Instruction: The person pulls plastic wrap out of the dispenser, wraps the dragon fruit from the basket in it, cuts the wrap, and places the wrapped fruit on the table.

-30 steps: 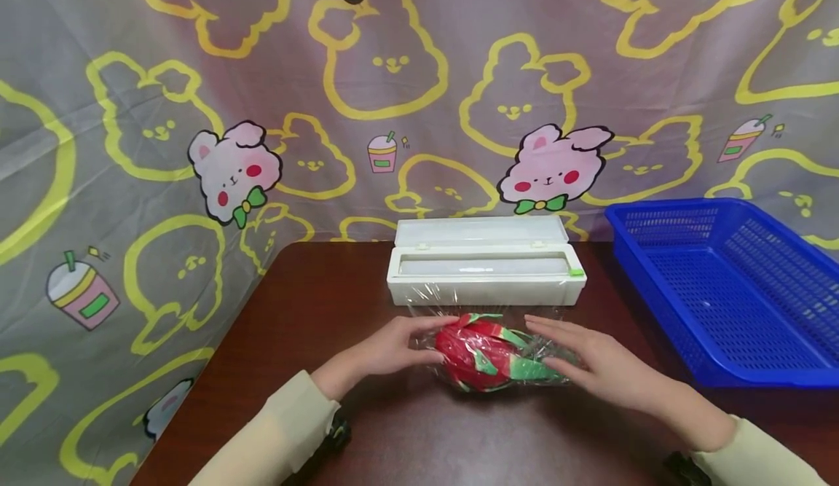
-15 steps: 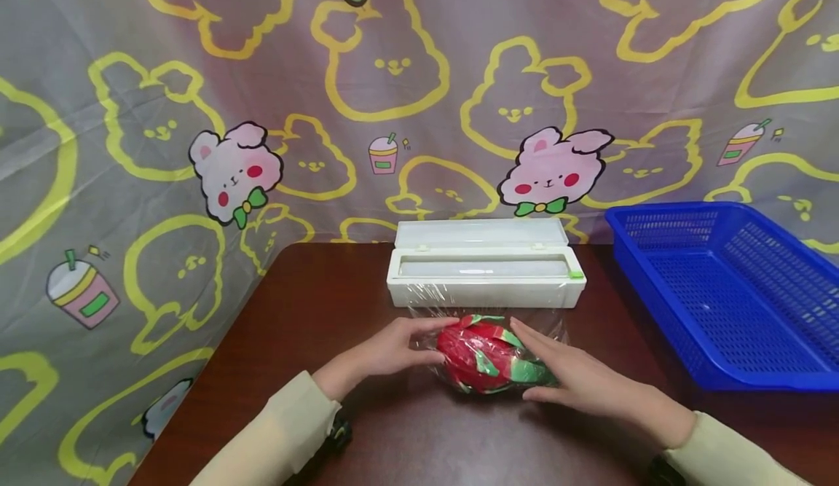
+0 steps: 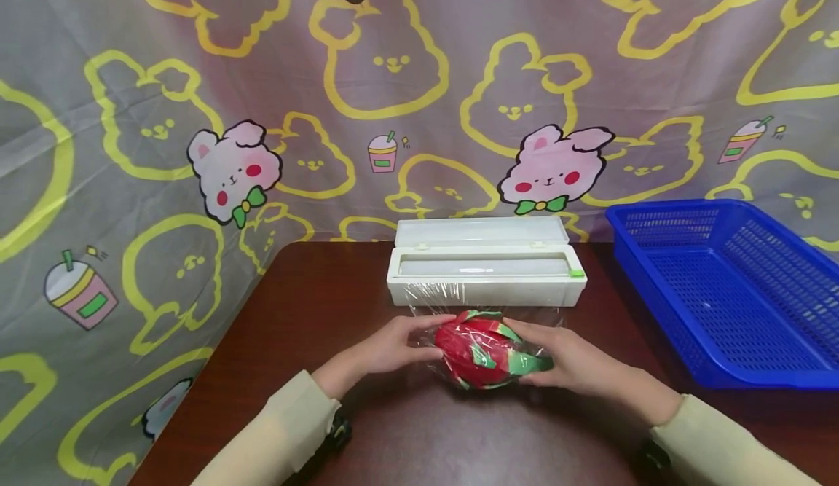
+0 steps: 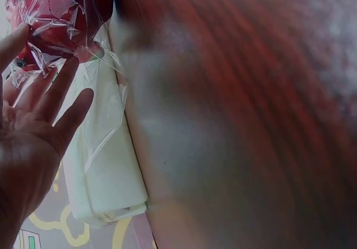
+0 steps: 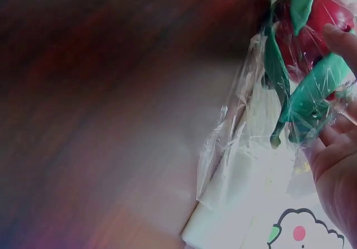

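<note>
We see the dragon fruit in clear film, between the two hands. The left hand, fingers spread, touches one end; the right hand pinches the leafy end. Behind stands the white box on the desk.

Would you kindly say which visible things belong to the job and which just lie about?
In the job:
Red-and-green dragon fruit between left hand and right hand
Clear plastic film over it
White oblong box, lid open

Apparently not involved:
Blue perforated rectangular plastic basket
Grey patterned cloth backdrop
</note>
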Demonstrator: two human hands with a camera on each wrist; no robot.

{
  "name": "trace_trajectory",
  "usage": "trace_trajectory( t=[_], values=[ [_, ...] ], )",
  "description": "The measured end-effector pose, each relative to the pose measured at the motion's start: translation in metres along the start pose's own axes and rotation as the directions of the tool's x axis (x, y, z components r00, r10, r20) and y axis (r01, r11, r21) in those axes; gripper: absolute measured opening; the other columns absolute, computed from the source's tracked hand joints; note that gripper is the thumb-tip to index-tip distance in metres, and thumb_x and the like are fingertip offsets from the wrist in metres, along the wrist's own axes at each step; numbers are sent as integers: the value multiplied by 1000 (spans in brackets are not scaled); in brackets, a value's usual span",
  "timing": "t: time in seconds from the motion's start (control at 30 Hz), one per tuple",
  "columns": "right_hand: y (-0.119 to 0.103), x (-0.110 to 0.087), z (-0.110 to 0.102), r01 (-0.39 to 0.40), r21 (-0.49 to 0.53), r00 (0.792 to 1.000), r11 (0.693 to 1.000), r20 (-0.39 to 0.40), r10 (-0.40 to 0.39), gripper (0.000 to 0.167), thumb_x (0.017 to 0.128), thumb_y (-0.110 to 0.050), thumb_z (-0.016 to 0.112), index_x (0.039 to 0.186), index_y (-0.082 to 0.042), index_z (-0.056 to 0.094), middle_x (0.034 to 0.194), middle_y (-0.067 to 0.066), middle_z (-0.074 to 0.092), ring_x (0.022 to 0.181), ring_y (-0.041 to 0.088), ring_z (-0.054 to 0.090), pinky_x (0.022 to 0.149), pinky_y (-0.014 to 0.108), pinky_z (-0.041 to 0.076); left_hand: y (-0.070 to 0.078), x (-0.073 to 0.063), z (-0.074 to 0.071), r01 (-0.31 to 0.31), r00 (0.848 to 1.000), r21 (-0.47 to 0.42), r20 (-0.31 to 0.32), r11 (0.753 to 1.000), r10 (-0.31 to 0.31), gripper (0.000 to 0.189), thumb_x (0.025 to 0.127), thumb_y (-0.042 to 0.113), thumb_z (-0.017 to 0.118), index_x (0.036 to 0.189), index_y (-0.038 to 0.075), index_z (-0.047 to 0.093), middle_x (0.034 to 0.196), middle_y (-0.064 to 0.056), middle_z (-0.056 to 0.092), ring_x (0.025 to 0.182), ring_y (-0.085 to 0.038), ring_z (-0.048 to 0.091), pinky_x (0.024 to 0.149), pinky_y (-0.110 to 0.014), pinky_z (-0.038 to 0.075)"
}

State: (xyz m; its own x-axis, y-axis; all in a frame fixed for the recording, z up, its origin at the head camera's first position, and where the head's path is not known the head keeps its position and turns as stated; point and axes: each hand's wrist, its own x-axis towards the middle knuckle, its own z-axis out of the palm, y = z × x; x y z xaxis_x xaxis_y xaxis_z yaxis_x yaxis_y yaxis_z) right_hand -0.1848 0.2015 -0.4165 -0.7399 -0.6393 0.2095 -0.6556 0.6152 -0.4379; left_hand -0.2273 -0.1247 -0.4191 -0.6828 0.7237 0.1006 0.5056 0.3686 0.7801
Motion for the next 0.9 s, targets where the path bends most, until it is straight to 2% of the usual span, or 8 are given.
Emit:
trace_trajectory(
  t=[0.27,0.33,0.43,0.5,0.57,0.67,0.8,0.9],
  values=[
    [6,8,-4,6,45,1000,999,21,-7,83,77,-39,82,146,-13,45,134,3,57,110,15,56,89,37,50,-4,2,-5,2,1000,-14,1,1000,-2,59,89,24,72,144,24,49,127,5,62,111,-8,60,90,-30,50],
    [8,11,-6,2,56,999,998,32,-4,83,77,-39,82,147,-13,45,133,2,58,107,12,55,88,35,50,-5,1,-8,24,999,-2,-26,1000,-24,56,90,23,72,142,21,51,129,5,61,115,-9,58,94,-31,48],
    [10,13,-8,-4,71,999,997,52,0,82,78,-39,81,147,-13,44,130,2,59,102,10,55,86,32,49,-7,0,-13,22,995,53,-97,998,-17,52,91,18,70,141,15,52,132,-2,60,119,-15,57,98,-35,45],
    [11,14,-10,-10,81,998,997,62,5,81,79,-38,81,146,-13,45,128,1,60,100,9,55,86,32,49,-5,-1,-17,-1,987,120,-160,993,21,51,92,14,68,140,11,52,134,-5,58,122,-18,54,100,-38,43],
    [12,15,-12,-19,88,997,996,72,12,80,79,-39,80,146,-13,45,126,0,60,99,9,55,86,32,49,-1,-1,-20,-50,972,195,-214,979,92,48,92,11,68,138,8,54,134,-7,58,123,-19,53,102,-39,42],
    [14,18,-14,-31,105,996,994,85,22,79,79,-39,80,146,-14,46,123,-2,61,96,9,56,84,31,50,9,-1,-21,-96,951,279,-258,955,171,47,91,9,69,136,11,56,136,-3,57,127,-14,49,103,-36,41],
    [16,21,-16,-52,123,993,991,107,39,78,80,-41,79,146,-14,46,119,-4,62,93,9,56,81,30,51,27,-1,-14,-165,945,321,-220,933,243,49,90,10,70,136,14,56,140,-3,53,128,-14,48,101,-34,43],
    [17,22,-17,-67,129,991,989,121,51,78,80,-42,79,145,-13,47,118,-4,62,92,9,56,81,30,51,35,2,-6,-221,947,345,-147,912,286,52,90,15,71,138,13,54,144,-3,49,123,-14,51,93,-33,49]
  ],
)
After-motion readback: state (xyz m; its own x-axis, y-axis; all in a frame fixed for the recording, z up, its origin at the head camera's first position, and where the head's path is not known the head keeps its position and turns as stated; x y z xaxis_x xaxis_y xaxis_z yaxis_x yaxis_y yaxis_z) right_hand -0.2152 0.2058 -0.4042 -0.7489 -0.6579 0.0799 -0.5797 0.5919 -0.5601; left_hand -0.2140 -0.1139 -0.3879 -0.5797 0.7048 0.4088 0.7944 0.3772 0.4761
